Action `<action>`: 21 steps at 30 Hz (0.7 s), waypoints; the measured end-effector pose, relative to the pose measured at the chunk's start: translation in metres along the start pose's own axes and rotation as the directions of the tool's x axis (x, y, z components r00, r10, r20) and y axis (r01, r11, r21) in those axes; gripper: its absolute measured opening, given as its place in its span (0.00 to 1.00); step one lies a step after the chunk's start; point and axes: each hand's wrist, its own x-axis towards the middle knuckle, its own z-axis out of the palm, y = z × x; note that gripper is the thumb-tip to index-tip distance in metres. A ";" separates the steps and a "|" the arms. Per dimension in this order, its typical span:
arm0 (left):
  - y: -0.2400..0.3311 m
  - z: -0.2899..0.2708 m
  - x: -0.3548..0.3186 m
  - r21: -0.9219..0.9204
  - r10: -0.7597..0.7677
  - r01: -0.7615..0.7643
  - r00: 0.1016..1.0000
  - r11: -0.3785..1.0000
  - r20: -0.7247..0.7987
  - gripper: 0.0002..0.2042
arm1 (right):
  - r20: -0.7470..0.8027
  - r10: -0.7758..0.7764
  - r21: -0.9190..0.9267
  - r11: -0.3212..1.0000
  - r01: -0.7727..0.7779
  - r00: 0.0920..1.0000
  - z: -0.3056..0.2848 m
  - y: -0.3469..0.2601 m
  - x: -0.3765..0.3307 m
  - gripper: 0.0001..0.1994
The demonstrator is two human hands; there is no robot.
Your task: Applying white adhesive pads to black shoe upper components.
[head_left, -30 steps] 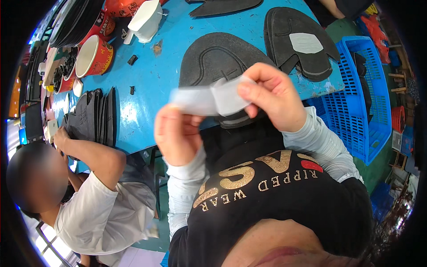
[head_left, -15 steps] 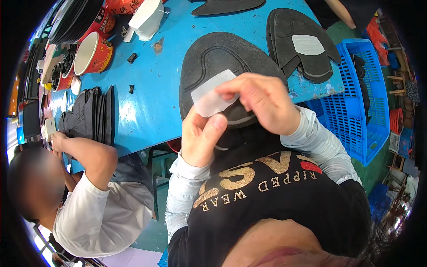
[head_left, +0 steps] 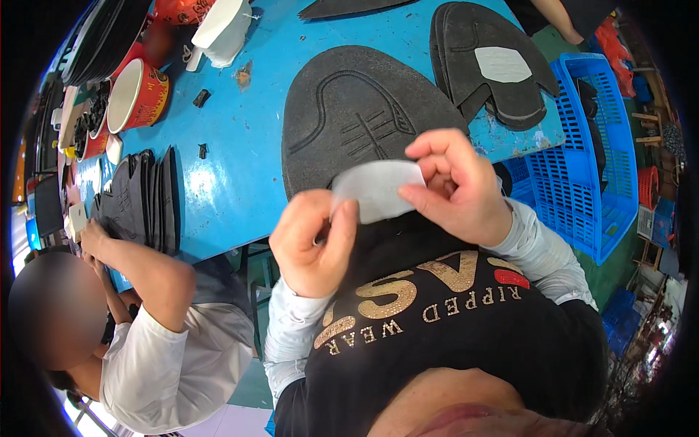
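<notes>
A small translucent white patch (head_left: 378, 191), slightly curved and blurred, is stretched between my two hands above the table's near edge. My left hand (head_left: 313, 237) pinches its left end between thumb and fingers. At the other end, the thumb of my right hand (head_left: 466, 189) presses on the patch, its fingers curled around the corner. Beneath and beyond lies a large dark grey foam piece (head_left: 349, 102) with grooved lines, partly covered by the patch and hands. To its right is a stack of similar foam pieces (head_left: 466, 29), a white patch (head_left: 502, 65) lying on the top one.
Blue table (head_left: 233, 175) holds red paper tubs (head_left: 138, 95), a white container (head_left: 222, 33) and black scraps (head_left: 202, 97). At left, a co-worker (head_left: 175, 357) in a white shirt sits by upright dark pieces (head_left: 142, 200). Blue crates (head_left: 597, 160) stand right. Another person's arm (head_left: 557, 18) shows at top right.
My right hand has moved from over the patch to its right end, fingers opened outward. The patch has turned more level and come lower, nearer my body. My left hand shifted slightly left.
</notes>
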 end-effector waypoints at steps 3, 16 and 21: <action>-0.007 0.005 0.022 0.307 0.158 -0.140 0.987 0.941 -0.037 0.05 | -0.073 -0.017 -0.073 0.997 0.012 0.997 -0.010 -0.005 0.027 0.20; -0.028 0.029 0.043 0.583 0.214 -0.149 0.976 0.799 -0.044 0.08 | -0.058 -0.102 -0.539 0.840 0.055 0.993 -0.016 0.014 0.059 0.20; -0.024 0.026 0.040 0.582 0.325 -0.164 0.928 0.797 -0.183 0.09 | -0.069 -0.393 -0.639 0.723 0.261 0.917 -0.020 0.002 0.054 0.21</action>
